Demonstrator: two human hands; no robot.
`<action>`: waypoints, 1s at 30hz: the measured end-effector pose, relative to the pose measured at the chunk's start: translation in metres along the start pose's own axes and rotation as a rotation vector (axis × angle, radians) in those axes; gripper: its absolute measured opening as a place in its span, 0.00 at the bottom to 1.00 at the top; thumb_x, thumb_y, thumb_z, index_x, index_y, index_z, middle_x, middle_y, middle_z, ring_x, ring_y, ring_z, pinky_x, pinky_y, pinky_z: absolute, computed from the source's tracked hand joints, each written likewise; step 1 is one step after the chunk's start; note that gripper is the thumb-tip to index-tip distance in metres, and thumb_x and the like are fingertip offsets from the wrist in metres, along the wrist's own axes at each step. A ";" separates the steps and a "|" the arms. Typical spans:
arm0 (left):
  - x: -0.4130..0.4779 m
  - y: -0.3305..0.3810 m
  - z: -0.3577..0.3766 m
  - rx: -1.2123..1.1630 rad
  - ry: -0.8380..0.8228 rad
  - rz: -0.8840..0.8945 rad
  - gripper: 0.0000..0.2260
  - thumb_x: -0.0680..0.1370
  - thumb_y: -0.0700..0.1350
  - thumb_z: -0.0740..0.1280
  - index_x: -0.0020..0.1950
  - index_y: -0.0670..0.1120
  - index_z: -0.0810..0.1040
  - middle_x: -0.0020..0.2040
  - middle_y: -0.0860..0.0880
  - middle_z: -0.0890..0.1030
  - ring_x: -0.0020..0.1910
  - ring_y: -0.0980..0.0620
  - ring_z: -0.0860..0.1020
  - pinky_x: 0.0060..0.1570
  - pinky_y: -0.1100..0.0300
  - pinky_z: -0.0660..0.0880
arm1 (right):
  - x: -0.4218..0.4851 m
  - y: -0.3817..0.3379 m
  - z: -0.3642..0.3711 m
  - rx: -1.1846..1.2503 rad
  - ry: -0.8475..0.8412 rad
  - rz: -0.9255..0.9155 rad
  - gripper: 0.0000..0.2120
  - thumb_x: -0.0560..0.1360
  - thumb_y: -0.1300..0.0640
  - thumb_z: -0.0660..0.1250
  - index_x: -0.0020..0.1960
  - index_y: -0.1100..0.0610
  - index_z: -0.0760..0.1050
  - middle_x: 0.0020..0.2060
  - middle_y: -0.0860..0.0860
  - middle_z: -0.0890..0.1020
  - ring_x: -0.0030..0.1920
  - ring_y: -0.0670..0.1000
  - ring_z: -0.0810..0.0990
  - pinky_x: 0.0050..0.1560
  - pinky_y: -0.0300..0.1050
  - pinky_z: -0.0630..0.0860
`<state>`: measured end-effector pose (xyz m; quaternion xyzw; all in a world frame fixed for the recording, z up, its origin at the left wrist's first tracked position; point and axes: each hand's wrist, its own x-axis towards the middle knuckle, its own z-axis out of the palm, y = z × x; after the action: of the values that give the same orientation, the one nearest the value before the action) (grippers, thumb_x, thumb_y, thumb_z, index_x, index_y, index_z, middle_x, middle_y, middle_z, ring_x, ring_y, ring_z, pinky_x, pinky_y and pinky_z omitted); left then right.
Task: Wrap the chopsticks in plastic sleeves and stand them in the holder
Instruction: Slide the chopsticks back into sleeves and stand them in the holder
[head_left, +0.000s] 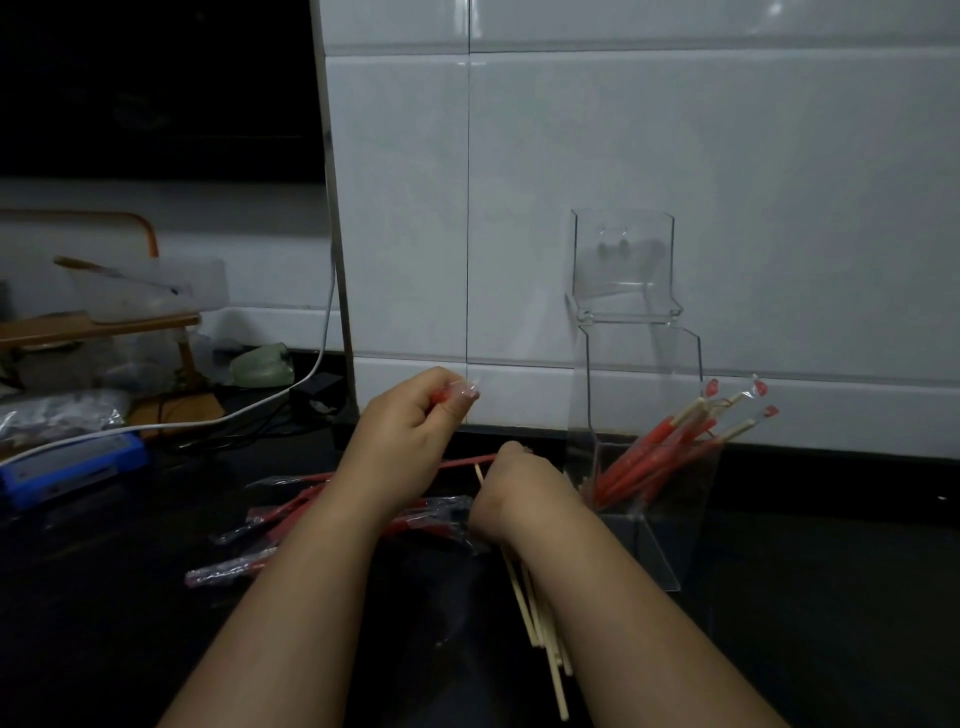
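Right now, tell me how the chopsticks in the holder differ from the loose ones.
The holder chopsticks wear red-printed plastic sleeves; the loose chopsticks are bare. The holder chopsticks stand leaning in the clear holder; the loose chopsticks lie flat on the dark counter. Both look like pale wood.

On the worktop (831, 623), the holder (649, 545) stands at right against the wall (727, 156) with wrapped chopsticks (670, 452) in it, bare chopsticks (540, 623) lie before it to its left, and the sleeves (322, 509) lie further left.
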<state>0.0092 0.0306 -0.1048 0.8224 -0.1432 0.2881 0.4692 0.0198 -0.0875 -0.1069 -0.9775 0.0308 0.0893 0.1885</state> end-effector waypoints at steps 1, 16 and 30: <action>0.000 0.000 0.000 0.001 0.002 -0.003 0.11 0.82 0.51 0.63 0.50 0.46 0.81 0.44 0.47 0.82 0.44 0.52 0.77 0.46 0.57 0.73 | -0.002 0.000 -0.001 -0.002 -0.006 -0.011 0.45 0.74 0.58 0.71 0.78 0.62 0.44 0.65 0.60 0.74 0.61 0.60 0.76 0.51 0.52 0.75; 0.006 -0.005 0.000 -0.119 0.141 -0.166 0.11 0.83 0.48 0.61 0.45 0.49 0.79 0.31 0.46 0.71 0.31 0.51 0.71 0.23 0.70 0.67 | -0.024 0.008 -0.025 0.427 0.133 -0.296 0.15 0.73 0.55 0.66 0.56 0.55 0.66 0.41 0.51 0.75 0.37 0.50 0.72 0.32 0.44 0.66; 0.007 -0.005 0.002 -0.247 0.139 -0.225 0.12 0.81 0.53 0.62 0.42 0.51 0.80 0.29 0.51 0.70 0.30 0.52 0.69 0.26 0.63 0.68 | -0.010 0.003 -0.016 0.727 0.553 -0.420 0.13 0.71 0.67 0.63 0.43 0.49 0.75 0.37 0.45 0.78 0.38 0.44 0.76 0.33 0.29 0.68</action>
<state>0.0181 0.0313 -0.1043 0.7476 -0.0519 0.2702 0.6045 0.0121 -0.0962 -0.0921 -0.8207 -0.0885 -0.2293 0.5158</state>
